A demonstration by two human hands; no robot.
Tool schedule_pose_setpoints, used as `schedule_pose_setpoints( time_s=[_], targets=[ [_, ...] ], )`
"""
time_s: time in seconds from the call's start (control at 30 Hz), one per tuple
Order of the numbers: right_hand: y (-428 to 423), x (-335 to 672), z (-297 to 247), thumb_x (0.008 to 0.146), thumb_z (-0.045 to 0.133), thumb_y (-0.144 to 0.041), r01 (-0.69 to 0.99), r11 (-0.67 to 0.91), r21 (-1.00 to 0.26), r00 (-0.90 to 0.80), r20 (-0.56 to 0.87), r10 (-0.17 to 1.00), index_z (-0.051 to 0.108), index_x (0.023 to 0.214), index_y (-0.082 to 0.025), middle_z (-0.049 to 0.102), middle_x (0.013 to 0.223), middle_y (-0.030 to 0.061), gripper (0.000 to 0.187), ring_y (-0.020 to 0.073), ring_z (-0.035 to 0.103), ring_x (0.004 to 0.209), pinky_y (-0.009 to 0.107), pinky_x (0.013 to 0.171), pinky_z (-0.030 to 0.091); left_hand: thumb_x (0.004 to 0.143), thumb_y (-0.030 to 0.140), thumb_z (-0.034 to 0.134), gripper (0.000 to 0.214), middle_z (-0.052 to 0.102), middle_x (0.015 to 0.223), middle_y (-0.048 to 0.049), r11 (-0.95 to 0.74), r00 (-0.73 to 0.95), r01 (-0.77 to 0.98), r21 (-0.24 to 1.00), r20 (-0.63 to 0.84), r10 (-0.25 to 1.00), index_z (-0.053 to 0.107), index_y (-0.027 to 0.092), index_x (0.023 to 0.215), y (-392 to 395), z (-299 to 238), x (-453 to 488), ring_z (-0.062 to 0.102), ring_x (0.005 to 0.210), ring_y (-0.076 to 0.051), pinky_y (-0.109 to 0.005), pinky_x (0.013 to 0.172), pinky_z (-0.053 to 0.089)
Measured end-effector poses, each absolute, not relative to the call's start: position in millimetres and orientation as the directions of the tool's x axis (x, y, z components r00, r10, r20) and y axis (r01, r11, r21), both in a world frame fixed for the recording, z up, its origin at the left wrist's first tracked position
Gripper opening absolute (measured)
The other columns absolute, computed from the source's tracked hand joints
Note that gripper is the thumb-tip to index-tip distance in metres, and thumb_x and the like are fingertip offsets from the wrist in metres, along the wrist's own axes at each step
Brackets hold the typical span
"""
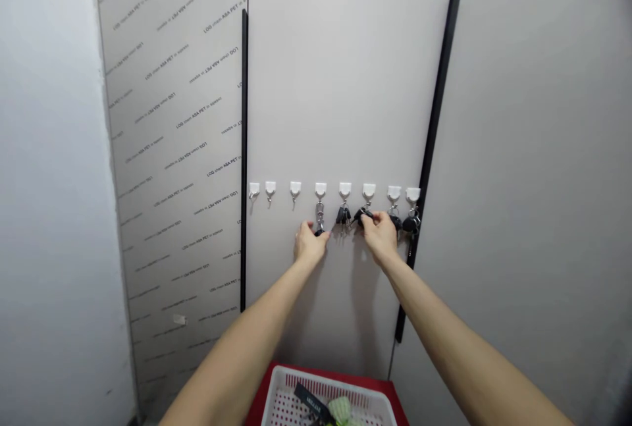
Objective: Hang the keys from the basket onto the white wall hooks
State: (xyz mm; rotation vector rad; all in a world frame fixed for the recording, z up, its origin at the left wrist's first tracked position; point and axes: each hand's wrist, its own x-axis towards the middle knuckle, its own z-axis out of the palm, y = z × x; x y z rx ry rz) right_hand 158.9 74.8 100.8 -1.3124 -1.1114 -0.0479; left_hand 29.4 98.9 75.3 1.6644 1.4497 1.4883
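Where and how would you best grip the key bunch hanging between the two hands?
Pinch the key bunch by its black heads, probably from the front: they are broader than the thin metal blades below, and the panel backs them.

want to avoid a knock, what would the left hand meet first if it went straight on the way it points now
Past the keyring it holds, the left hand would probably meet the pale panel first; the depth between them is unclear.
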Motion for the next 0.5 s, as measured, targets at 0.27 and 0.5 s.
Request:
schedule_pose_setpoints(
  time_s=[0.27, 0.5],
  targets=[
    [64, 155, 148, 0.060, 0.042, -0.032, 0.189, 0.649, -0.737, 0.469, 0.648, 0.600, 0.043, 0.074, -0.016, 0.048, 0.059, -0.0029, 0.021, 0.0053, 0.044, 0.044, 0.018, 0.042, 0.036, 0.061, 0.023, 0.040, 0.011, 0.054, 0.061, -0.0036, -0.398, -0.072, 0.355, 0.846, 0.449, 0.890, 0.047, 0.016, 0.055, 97, 96, 36, 0.049, 0.066, -0.016, -0.027, 0.060, 0.035],
    [53, 145, 137, 0.055, 0.049, -0.029, 0.184, 0.492, -0.851, 0.286, 0.526, 0.801, 0.051, 0.059, -0.015, 0.045, 0.049, -0.0054, 0.015, 0.0041, 0.039, 0.045, 0.016, 0.044, 0.032, 0.066, 0.021, 0.035, 0.017, 0.054, 0.066, -0.0014, -0.497, 0.040, -0.154, 0.854, 0.508, 0.860, 0.050, 0.014, 0.072, 94, 120, 40, 0.049, 0.055, -0.008, -0.019, 0.052, 0.038]
  ],
)
